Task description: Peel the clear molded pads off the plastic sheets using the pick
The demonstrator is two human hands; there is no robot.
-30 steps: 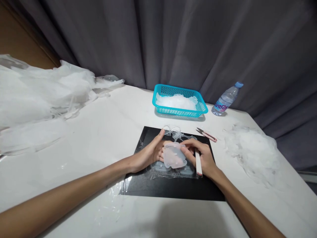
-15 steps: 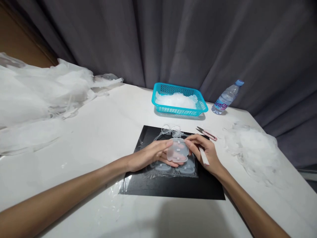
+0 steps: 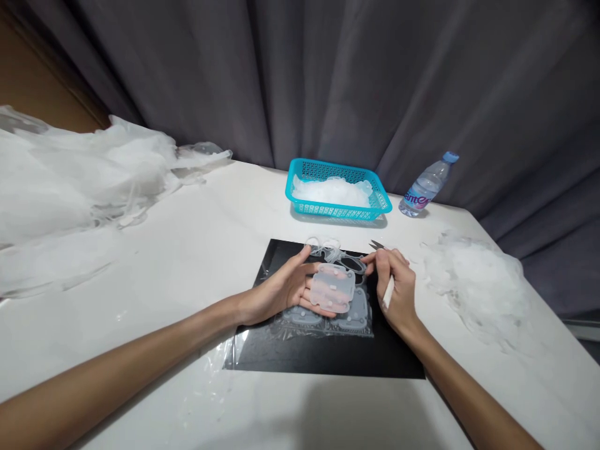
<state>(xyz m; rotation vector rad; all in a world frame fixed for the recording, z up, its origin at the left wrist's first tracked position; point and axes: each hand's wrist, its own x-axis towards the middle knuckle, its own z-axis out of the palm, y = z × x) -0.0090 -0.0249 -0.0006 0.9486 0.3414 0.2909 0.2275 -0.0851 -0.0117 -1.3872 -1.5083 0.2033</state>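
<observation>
My left hand [image 3: 289, 289] is palm up, thumb spread away, with a translucent plastic piece [image 3: 332, 289] lying across its fingers. The piece is flat, rounded at the corners and dotted with small white nubs. My right hand [image 3: 394, 281] is curled around a slim white stick-like tool [image 3: 388, 292], whose tip I cannot make out. Its fingertips are by a clear oval plastic ring [image 3: 352, 264]; whether they grip it is unclear. Below my left hand, a clear bag [image 3: 349, 319] of similar pieces lies on a black mat [image 3: 328, 359]. Small snips [image 3: 377, 245] are partly hidden behind my right hand.
A blue basket [image 3: 337, 212] of translucent pieces stands at the back. To its right is a water bottle [image 3: 424, 190]. White plastic heaps lie at left [image 3: 84, 181] and right [image 3: 478, 287]. A dark curtain [image 3: 328, 75] hangs behind the white table [image 3: 187, 250].
My right hand has let go of the plastic piece and moved slightly right, its fingers curling more. My left thumb has lifted off the piece, which now lies on the fingers.
</observation>
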